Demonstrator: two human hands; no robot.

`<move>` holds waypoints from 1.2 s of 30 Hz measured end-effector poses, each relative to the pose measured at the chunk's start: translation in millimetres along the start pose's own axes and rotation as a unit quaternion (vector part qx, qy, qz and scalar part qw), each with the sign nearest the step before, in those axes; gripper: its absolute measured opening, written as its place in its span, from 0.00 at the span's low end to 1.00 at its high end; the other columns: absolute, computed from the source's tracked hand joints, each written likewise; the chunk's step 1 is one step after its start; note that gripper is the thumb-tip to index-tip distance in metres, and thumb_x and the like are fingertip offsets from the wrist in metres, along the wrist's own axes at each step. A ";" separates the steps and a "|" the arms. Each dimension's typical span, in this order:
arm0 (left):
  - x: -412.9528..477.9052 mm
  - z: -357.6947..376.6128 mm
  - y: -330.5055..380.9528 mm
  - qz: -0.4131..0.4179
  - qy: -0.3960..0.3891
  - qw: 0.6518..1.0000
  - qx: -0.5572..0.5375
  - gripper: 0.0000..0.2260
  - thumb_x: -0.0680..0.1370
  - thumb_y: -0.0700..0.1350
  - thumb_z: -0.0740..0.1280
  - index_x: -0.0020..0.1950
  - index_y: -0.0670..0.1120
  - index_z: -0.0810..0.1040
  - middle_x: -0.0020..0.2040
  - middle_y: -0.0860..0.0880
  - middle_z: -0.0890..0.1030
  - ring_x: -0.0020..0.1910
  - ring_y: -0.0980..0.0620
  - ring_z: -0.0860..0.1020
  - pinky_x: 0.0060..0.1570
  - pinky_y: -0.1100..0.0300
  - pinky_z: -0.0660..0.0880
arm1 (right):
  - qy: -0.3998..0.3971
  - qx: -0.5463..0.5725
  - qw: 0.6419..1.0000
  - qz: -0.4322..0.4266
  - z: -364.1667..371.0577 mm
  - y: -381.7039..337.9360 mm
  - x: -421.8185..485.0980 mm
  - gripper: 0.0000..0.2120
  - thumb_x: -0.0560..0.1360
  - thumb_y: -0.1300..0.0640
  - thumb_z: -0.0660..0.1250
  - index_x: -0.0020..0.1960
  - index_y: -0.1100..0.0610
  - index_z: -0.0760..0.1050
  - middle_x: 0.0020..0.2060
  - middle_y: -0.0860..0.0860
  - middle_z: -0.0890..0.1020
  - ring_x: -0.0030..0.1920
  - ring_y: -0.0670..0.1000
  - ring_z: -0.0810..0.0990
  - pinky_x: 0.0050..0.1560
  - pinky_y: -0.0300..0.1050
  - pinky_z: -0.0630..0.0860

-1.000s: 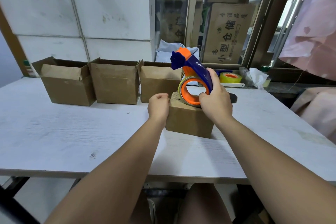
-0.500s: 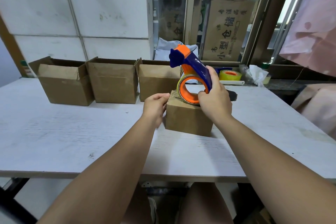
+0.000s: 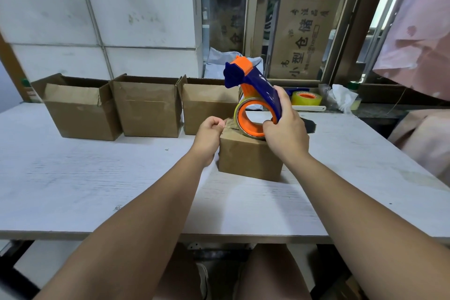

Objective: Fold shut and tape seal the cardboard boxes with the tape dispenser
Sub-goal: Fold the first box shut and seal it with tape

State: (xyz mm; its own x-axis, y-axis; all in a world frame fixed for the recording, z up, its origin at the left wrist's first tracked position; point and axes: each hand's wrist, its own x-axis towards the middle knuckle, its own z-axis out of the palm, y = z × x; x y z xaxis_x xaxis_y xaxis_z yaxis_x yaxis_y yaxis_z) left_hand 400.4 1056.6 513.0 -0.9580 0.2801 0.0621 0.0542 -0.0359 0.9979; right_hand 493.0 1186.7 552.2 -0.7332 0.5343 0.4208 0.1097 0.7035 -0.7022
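Note:
A small closed cardboard box [image 3: 248, 156] sits on the white table [image 3: 97, 178] in front of me. My right hand [image 3: 287, 134] grips the blue and orange tape dispenser [image 3: 253, 95], whose tape roll rests on the box's top. My left hand [image 3: 209, 134] is at the box's top left edge, its fingers pinched on the free end of the tape. Three open cardboard boxes [image 3: 148, 109] stand in a row at the back left, flaps up.
A spare yellow tape roll [image 3: 306, 98] lies on the sill behind the table, next to a crumpled plastic bag [image 3: 341, 98]. Large printed cartons [image 3: 302, 39] stand behind the window frame. Pink fabric [image 3: 418, 31] hangs at the right.
My left hand has gone from a loose hold on the box's left edge to a pinch on the tape end. The dispenser has barely moved.

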 end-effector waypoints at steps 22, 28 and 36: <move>-3.9 2.9 2.5 -0.089 -0.030 0.990 -0.108 0.11 0.83 0.44 0.56 0.56 0.46 0.77 0.50 0.44 0.82 0.48 0.48 0.81 0.43 0.56 0.79 | 0.014 0.003 1.000 -0.003 1.5 1.9 -2.7 0.36 0.75 0.59 0.67 0.76 0.43 0.53 0.67 0.49 0.70 0.64 0.53 0.71 0.51 0.46 0.74; -8.3 7.4 3.0 -0.134 -0.069 0.977 -0.151 0.17 0.82 0.55 0.55 0.59 0.48 0.78 0.55 0.43 0.82 0.52 0.46 0.81 0.48 0.54 0.79 | 0.025 0.007 1.000 -0.005 2.3 0.2 -4.6 0.36 0.75 0.60 0.67 0.75 0.43 0.53 0.67 0.49 0.71 0.63 0.52 0.72 0.53 0.48 0.75; -5.2 -1.5 9.8 -0.104 -0.044 0.989 -0.094 0.16 0.84 0.50 0.54 0.62 0.46 0.77 0.53 0.45 0.82 0.55 0.47 0.80 0.55 0.52 0.77 | 0.041 0.068 0.997 0.012 15.6 -3.4 -6.1 0.34 0.75 0.63 0.65 0.75 0.44 0.56 0.66 0.49 0.71 0.63 0.52 0.72 0.57 0.48 0.75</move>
State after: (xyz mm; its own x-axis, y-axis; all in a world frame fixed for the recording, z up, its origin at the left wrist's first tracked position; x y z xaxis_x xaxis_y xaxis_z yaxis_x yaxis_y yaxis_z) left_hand 405.5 1053.4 522.3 -0.9139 0.3831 -0.1343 -0.2025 -0.1436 0.9687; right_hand 486.6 1173.8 543.1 -0.6737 0.5901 0.4450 0.0296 0.6232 -0.7815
